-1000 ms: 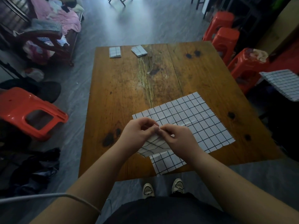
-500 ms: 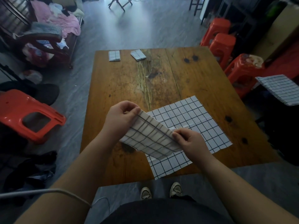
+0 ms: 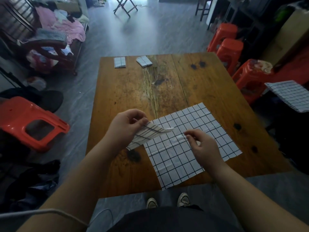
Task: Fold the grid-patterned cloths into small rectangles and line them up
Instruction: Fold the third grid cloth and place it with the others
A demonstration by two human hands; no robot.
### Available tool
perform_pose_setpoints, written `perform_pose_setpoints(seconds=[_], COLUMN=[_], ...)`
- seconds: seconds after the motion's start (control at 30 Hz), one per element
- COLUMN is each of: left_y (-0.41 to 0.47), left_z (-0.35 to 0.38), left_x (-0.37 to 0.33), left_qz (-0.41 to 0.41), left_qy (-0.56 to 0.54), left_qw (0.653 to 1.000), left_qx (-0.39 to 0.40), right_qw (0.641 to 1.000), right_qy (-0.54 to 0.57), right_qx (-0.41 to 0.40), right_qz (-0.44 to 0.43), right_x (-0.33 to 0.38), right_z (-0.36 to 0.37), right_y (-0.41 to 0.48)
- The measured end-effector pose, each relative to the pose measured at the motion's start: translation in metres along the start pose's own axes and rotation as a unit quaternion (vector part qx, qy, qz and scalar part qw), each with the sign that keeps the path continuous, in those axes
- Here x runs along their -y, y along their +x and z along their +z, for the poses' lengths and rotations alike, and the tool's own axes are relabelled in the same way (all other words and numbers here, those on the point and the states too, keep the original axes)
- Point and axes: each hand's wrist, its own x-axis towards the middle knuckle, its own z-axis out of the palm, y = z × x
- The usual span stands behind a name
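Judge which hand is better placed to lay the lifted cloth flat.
Probably the left hand: it already pinches the lifted cloth. The right hand hovers over the flat cloth.

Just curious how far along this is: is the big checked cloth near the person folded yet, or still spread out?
Mostly spread. The checked cloth lies flat on the table; only its left corner is lifted, pinched by the left hand.
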Motion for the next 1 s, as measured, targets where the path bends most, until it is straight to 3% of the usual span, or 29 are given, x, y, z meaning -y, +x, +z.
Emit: perform_pose_setpoints(seconds=[0.1, 0.3, 0.6, 0.77, 1.0], left_y=[-0.004, -0.011, -0.016, -0.016, -0.021], left_z=[0.007, 0.019, 0.014, -0.001, -0.005], left_x=[-0.005, -0.007, 0.007, 0.009, 0.008], left_qz=[0.007, 0.037, 0.017, -0.013, -0.012], left_qy=[0.002, 0.033, 0.011, -0.022, -0.024], left_qw=[1.0, 0.998, 1.0, 0.994, 0.997], left_qx=[0.021, 0.049, -0.01, -0.108, -0.067], right_qw=[0.998, 0.987, 0.993, 0.993, 0.989], right_qy=[-0.022, -0.028, -0.001, -0.024, -0.093], right_qx=[0.007, 0.115, 0.114, 0.114, 0.111], right_qz=[-0.051, -0.108, -0.039, 0.0, 0.042], right_x=[0.027, 0.062, 0.034, 0.0, -0.035], right_z=[0.014, 0.035, 0.033, 0.024, 0.004], right_y=[0.008, 0.013, -0.003, -0.019, -0.022])
